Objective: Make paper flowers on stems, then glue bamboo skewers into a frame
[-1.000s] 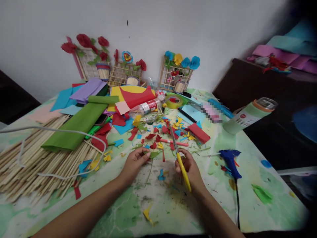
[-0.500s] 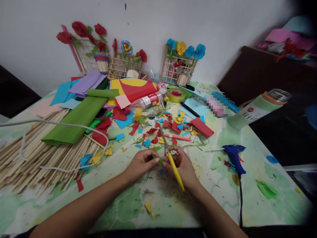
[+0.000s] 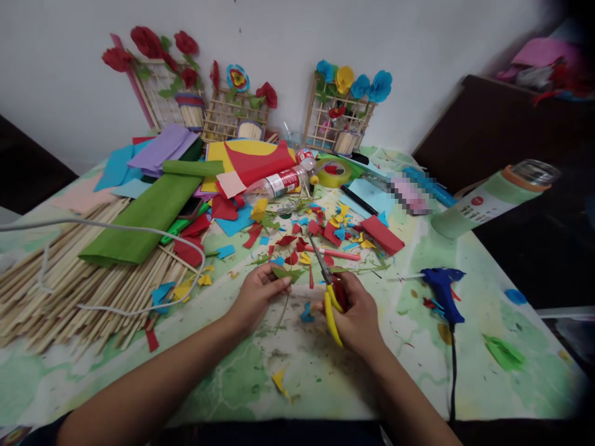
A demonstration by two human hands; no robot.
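Green leaf [image 3: 287, 273], left fingers [image 3: 279, 287]; yellow-handled scissors [image 3: 330, 313], right fingers [image 3: 355, 288], tips away.

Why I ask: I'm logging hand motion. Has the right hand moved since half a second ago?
Yes: the right hand has moved to the right against the blue paper scrap on the tablecloth, which it partly hid then.

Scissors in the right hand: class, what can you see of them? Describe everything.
The scissors have yellow, plastic-looking handles and slim grey blades that look metallic and appear closed or nearly so. The right hand grips them by the handles, partly hiding these. The blades point away from the person, slightly left, over the scrap-strewn table.
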